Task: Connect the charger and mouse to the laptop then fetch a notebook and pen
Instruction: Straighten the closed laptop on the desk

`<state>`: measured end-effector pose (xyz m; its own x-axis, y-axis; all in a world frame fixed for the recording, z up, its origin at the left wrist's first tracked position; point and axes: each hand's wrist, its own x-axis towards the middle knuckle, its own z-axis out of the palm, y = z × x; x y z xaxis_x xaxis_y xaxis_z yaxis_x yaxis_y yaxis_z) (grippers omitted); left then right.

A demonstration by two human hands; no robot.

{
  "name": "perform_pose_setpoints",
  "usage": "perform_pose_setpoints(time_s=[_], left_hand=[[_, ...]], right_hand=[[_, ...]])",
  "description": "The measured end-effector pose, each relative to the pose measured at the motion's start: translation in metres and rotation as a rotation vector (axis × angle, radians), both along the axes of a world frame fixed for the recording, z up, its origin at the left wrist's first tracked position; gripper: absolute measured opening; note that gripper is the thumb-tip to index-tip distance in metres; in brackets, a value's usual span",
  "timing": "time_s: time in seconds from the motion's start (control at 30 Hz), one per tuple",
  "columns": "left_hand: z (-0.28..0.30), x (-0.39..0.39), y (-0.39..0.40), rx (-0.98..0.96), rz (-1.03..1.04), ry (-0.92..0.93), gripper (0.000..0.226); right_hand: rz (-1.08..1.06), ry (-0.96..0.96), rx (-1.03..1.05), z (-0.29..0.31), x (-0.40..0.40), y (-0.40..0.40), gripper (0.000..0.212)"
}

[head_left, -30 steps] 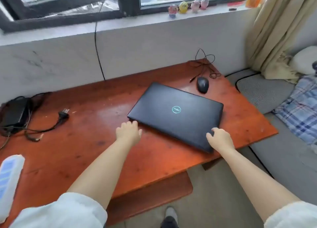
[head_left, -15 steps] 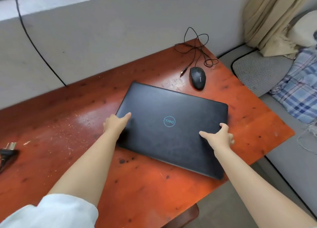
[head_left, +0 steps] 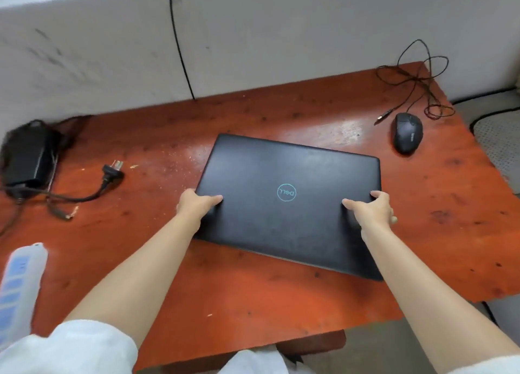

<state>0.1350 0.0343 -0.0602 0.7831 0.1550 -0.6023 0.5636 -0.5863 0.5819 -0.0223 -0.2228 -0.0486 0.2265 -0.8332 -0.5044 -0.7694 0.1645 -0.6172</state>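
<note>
The laptop (head_left: pixel 289 202) lies closed and flat on the red-brown table (head_left: pixel 253 303), somewhat right of the middle, turned at a slant to the table's edges, its lid logo facing up. The left hand (head_left: pixel 197 205) grips the laptop's left edge, thumb pressed on the lid and the other fingers curled out of sight under or beside the edge. The right hand (head_left: pixel 371 207) clasps the right edge the same way, thumb on the lid, fingers wrapped around the side. Both hands are partly closed on the laptop.

Near the table's far right corner sits the black mouse (head_left: pixel 408 133), well apart from the laptop, its cable (head_left: pixel 416 72) in loose loops behind it and the USB plug (head_left: pixel 384 117) lying free on the wood just left of the mouse. Along the left edge rests the charger (head_left: pixel 28 157), a black brick with its cords bundled; its wall plug (head_left: pixel 112 169) lies unplugged between the brick and the laptop. A white power strip (head_left: pixel 19 283) lies at the near left corner, blurred. A black wire (head_left: pixel 180 41) runs down the grey wall (head_left: pixel 281 36) behind the table.
</note>
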Motion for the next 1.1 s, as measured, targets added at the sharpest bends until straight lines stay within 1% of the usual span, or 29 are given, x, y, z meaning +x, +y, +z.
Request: perform_pose_setpoints(time_s=[0.07,0.1,0.2,0.3,0.5,0.67,0.77,0.87,0.93,1.03,1.1], left_hand=[[-0.004,-0.006,0.030,-0.014,0.097,0.013,0.063],[-0.005,-0.010,0.042,-0.034,0.149,0.013,0.062],[-0.008,-0.022,0.067,-0.097,0.268,0.025,0.048],[-0.013,-0.035,0.079,-0.137,0.352,0.028,0.048],[-0.022,-0.056,0.079,-0.111,0.396,0.017,0.053],[-0.025,-0.065,0.075,-0.076,0.446,0.042,0.052],[-0.026,-0.065,0.074,-0.055,0.461,0.065,0.058],[-0.022,-0.066,0.072,-0.029,0.443,0.065,0.063],[-0.016,-0.068,0.067,0.051,0.402,0.034,0.062],[0.000,-0.074,0.053,0.274,0.208,-0.077,0.062],[0.006,-0.080,0.047,0.333,0.069,-0.150,0.059]], right_hand=[[0.103,0.010,0.000,-0.001,0.016,0.014,0.064],[0.151,0.019,-0.003,-0.002,0.022,0.021,0.062],[0.251,0.055,-0.037,-0.007,0.036,0.039,0.055],[0.299,0.071,-0.051,-0.009,0.043,0.046,0.052],[0.339,0.091,-0.097,-0.012,0.033,0.044,0.050],[0.362,0.092,-0.102,-0.010,0.032,0.040,0.048],[0.399,0.110,-0.112,-0.009,0.029,0.039,0.046],[0.436,0.115,-0.129,-0.007,0.028,0.040,0.045],[0.464,0.124,-0.146,-0.006,0.027,0.042,0.045],[0.567,0.168,-0.262,-0.007,0.023,0.055,0.042],[0.675,0.200,-0.392,-0.011,0.018,0.069,0.040]])
